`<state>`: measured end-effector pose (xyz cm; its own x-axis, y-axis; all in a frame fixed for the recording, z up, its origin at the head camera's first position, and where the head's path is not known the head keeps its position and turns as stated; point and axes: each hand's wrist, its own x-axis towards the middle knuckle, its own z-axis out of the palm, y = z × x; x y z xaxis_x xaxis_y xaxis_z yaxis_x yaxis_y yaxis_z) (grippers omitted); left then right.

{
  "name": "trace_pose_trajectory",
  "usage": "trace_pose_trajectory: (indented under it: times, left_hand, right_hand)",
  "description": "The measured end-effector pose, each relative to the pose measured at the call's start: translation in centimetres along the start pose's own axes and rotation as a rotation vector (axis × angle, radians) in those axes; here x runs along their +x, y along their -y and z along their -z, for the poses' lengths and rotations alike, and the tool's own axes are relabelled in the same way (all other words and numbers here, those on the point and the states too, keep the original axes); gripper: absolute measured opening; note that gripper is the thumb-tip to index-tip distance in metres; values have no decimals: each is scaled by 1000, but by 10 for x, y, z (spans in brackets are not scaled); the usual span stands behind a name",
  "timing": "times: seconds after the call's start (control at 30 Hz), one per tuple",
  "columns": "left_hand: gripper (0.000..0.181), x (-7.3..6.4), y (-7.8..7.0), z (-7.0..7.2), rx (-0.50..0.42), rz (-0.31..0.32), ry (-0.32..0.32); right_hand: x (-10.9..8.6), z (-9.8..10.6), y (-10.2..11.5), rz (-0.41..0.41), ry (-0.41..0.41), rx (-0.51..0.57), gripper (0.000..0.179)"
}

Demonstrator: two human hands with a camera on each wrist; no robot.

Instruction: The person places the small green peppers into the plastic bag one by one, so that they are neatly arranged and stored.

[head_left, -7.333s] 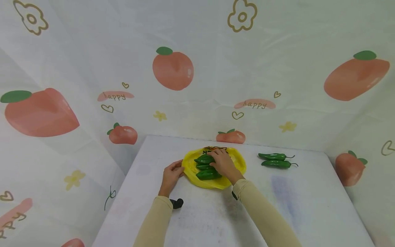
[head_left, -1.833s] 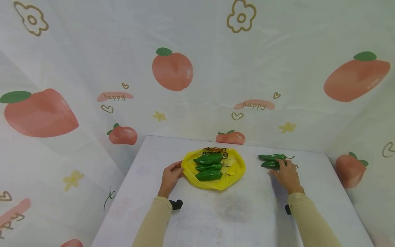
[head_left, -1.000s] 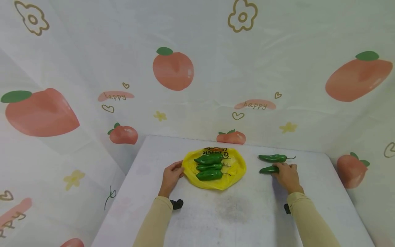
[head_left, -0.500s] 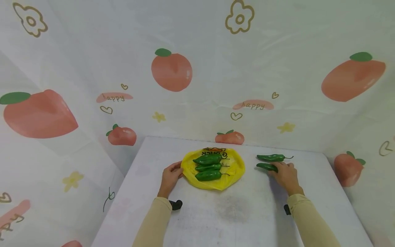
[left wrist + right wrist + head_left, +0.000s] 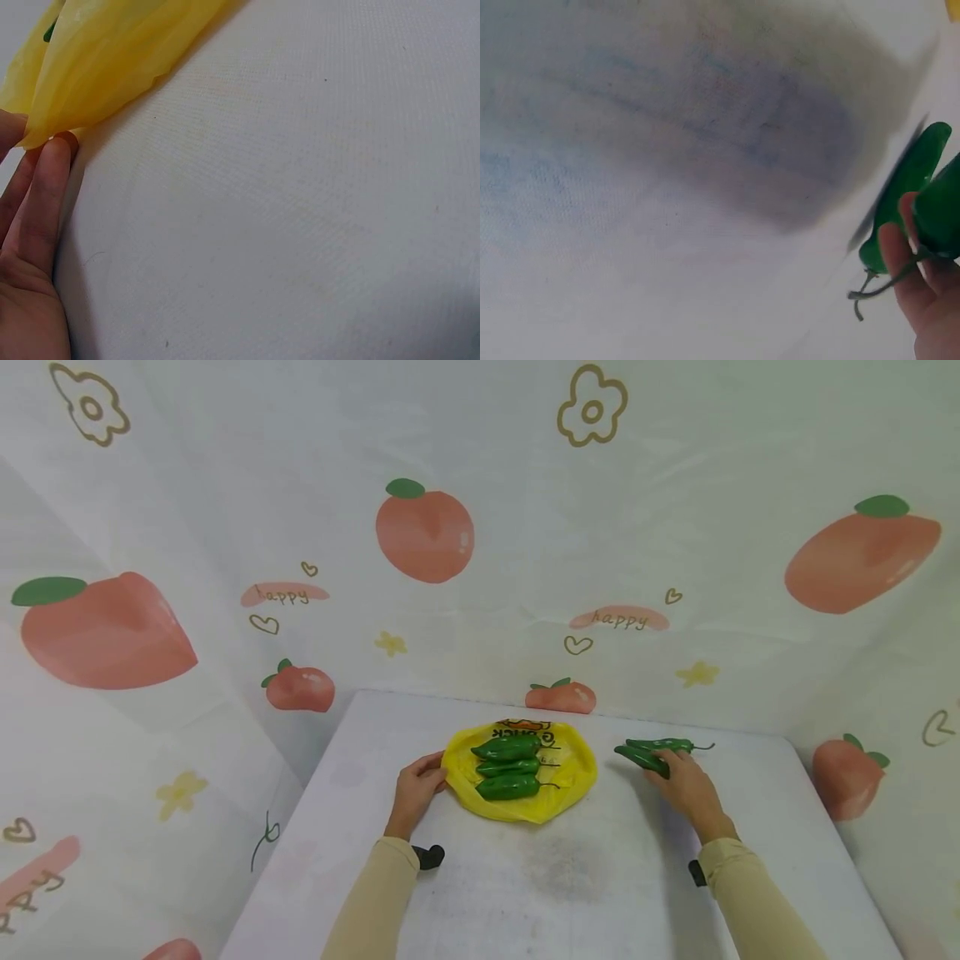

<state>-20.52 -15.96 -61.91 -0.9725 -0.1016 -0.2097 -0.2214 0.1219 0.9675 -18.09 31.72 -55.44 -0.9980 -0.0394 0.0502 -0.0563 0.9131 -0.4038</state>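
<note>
My left hand [image 5: 415,793] pinches the left rim of a yellow plastic bag [image 5: 566,797], spread into a shallow round with its edge raised. The left wrist view shows thumb and fingers on the bag's edge [image 5: 112,67]. Three green chili peppers [image 5: 508,767] lie side by side on it, stems to the right. Off to the right, my right hand [image 5: 688,789] holds another green chili pepper [image 5: 643,761] near its stem end, tip towards the bag. Behind it a further green chili pepper [image 5: 672,744] lies on the table, partly hidden.
The white table [image 5: 480,893] carries greyish stains in front of the bag. A white cloth [image 5: 480,643] printed with fruit and flowers hangs behind the table and at both sides. A black wrist device [image 5: 431,857] shows below the left hand.
My right hand left the peppers on the bag, went right, and took hold of the nearer of two table peppers. That pepper has shifted slightly left and tilted. The left hand stays at the rim.
</note>
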Motion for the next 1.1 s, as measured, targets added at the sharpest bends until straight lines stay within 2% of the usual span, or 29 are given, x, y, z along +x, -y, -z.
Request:
trace_pose_trajectory:
  times: [0.3, 0.53, 0.83, 1.1]
  left_hand:
    - [36, -1, -3, -1, 10, 6, -2]
    - [36, 0, 0, 0, 7, 18, 1]
    - [36, 2, 2, 1, -13, 33, 7]
    - [36, 3, 4, 1, -5, -8, 9]
  right_hand:
    - [5, 1, 12, 49, -47, 72, 48]
    - [12, 3, 27, 47, -27, 88, 56]
    - [18, 9, 43, 52, -55, 127, 51]
    - [16, 16, 60, 44, -58, 180, 52]
